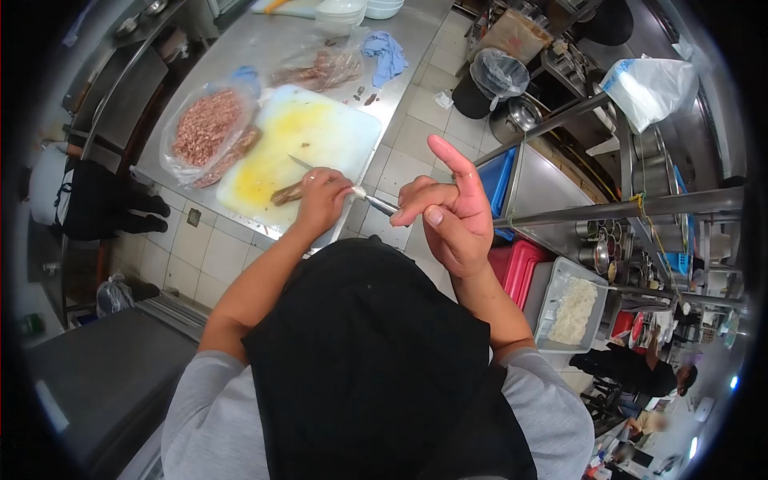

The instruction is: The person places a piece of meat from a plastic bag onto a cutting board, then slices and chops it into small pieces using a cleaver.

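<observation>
My right hand [452, 212] grips one end of a knife [382, 205], index finger raised and thumb against the curled fingers. The metal slants up-left beneath my left hand, and a pointed blade tip shows beyond it. My left hand [320, 198] is closed over the middle, pinching a small whitish piece [358, 192] against the metal. Just left of that hand, a strip of brown meat [286, 194] lies on the white cutting board [356, 132], which is stained yellow.
A bag of ground meat [206, 128], bagged meat pieces [328, 68] and a blue cloth [385, 58] lie on the steel table [424, 24]. A bin [500, 74] stands beyond. Person at left [96, 200], another far right [632, 370]. White-filled tub [572, 312] at right.
</observation>
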The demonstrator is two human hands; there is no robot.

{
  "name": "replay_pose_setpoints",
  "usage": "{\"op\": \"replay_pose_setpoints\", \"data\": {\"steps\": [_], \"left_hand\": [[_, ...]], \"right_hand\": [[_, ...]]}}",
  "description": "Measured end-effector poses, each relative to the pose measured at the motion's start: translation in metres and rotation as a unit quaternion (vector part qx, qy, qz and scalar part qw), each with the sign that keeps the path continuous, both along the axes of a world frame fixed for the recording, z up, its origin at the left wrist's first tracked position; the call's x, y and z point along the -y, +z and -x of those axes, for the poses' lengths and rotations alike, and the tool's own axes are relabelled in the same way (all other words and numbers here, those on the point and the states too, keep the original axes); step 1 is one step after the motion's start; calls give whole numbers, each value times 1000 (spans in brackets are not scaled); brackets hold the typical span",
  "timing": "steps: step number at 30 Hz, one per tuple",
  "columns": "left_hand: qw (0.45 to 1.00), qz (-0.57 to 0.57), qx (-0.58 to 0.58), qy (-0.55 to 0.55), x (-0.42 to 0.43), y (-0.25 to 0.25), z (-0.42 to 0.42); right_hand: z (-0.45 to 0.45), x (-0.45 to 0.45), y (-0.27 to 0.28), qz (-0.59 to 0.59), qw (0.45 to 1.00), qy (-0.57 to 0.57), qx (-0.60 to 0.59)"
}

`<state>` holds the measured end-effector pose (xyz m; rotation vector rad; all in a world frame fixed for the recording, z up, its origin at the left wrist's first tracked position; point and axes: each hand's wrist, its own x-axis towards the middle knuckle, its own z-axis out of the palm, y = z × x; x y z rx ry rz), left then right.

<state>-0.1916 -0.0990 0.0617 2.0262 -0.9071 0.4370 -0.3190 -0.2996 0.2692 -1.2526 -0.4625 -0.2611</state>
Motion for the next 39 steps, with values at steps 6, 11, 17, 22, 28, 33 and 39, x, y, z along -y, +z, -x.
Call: {"op": "replay_pose_setpoints", "data": {"steps": [6, 11, 17, 22, 28, 33, 39], "left_hand": [[1000, -1, -7, 4, 4, 0, -5], [1000, -3, -8, -15, 4, 3, -6], [1000, 8, -21, -15, 4, 0, -6], [999, 15, -33, -16, 1, 1, -2], [998, 31, -45, -10, 0, 2, 0], [999, 25, -31, -14, 2, 3, -4], [999, 31, -26, -19, 5, 13, -8]], "right_hand": [[3, 4, -9, 3, 998, -11, -69], [-38, 7, -82, 480, 860, -104, -137], [-66, -15, -132, 698, 674, -59, -234], [-79, -31, -134, 714, 637, -22, -290], [-80, -16, -120, 708, 647, -7, -283], [-59, 21, -29, 66, 946, 146, -282], [-35, 11, 31, -125, 932, 252, -230]]}}
